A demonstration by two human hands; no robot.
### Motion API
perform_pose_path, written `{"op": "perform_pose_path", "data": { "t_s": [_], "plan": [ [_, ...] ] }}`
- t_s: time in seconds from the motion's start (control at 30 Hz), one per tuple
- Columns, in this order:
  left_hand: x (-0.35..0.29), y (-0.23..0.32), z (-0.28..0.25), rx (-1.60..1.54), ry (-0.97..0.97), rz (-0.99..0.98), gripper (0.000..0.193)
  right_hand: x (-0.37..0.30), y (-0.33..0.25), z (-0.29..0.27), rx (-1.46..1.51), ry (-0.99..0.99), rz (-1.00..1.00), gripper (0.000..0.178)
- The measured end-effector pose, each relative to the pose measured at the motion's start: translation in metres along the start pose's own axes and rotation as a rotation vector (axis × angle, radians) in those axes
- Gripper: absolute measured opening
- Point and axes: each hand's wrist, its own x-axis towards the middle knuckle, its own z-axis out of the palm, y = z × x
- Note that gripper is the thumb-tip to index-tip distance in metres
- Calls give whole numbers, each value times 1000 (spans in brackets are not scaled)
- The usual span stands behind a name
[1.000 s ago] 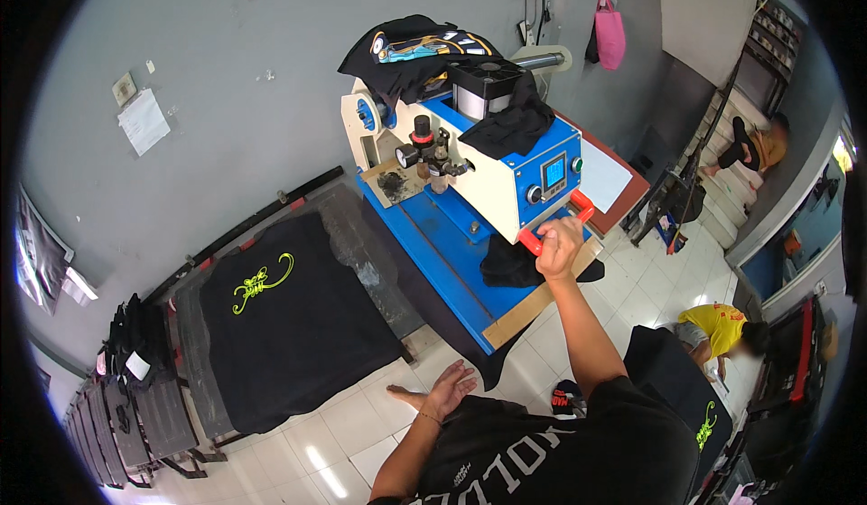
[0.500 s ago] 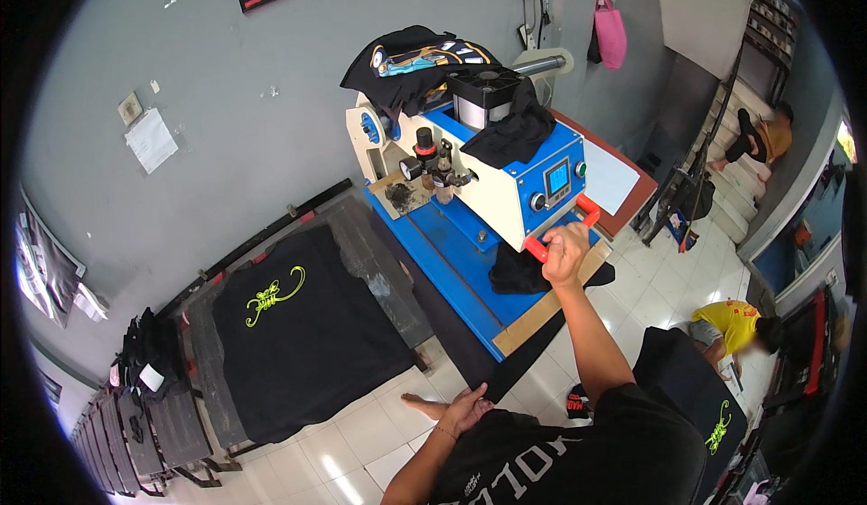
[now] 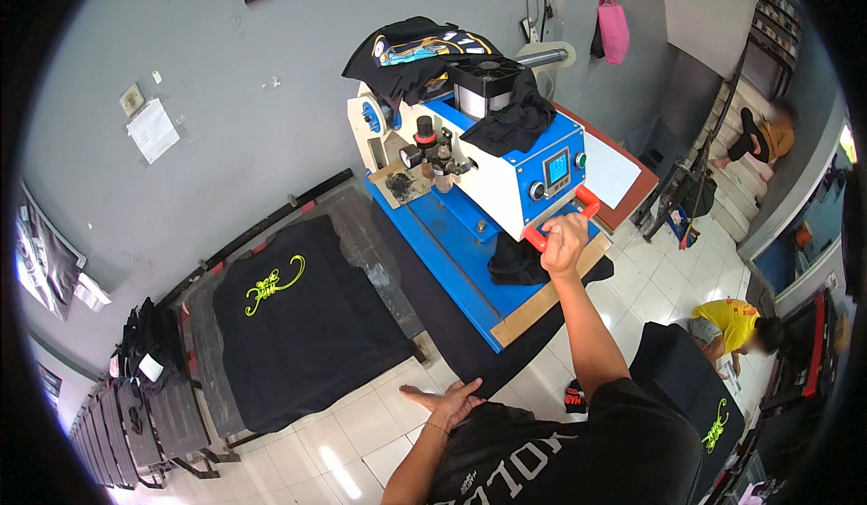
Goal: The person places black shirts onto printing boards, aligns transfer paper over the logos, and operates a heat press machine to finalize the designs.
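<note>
My right hand (image 3: pixel 564 243) is wrapped round the red handle (image 3: pixel 587 203) at the front of a blue and cream heat press (image 3: pixel 492 184). Under the press head, bunched black cloth (image 3: pixel 515 264) lies on the blue base. A black garment (image 3: pixel 533 358) spreads beneath the base and hangs past its front edge. At that garment's near hem is my left hand (image 3: pixel 458 403), low by my body, its fingers drawn together on the cloth; the fingertips are partly hidden. To the left, a black shirt (image 3: pixel 312 342) with a yellow-green design (image 3: pixel 271 286) lies flat on a dark board.
A printed black garment (image 3: pixel 420 51) and a black cloth (image 3: pixel 513 118) drape over the press. Dark garments (image 3: pixel 147 351) are piled at far left. A person in yellow (image 3: pixel 727 320) bends at right beside another printed black shirt (image 3: pixel 715 424); another person (image 3: pixel 768 135) sits on stairs.
The whole view has shifted slightly. My right hand stays on the red handle, and my left hand stays at the hem of the black garment.
</note>
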Motion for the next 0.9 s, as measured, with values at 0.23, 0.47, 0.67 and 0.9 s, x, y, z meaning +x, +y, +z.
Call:
{"op": "perform_pose_path", "data": {
  "t_s": [0.23, 0.47, 0.67, 0.9],
  "plan": [
    [-4, 3, -5, 45, 69, 16, 26, -2, 2, -1, -3, 1, 4, 23],
    [0, -4, -23, 271, 187, 69, 37, 0, -1, 0, 7, 10, 5, 24],
    [8, -9, -37, 270, 182, 73, 32, -1, 1, 0, 5, 14, -10, 24],
    [14, -12, -53, 285, 129, 68, 36, -1, -1, 0, 17, 27, -13, 24]
  ]
}}
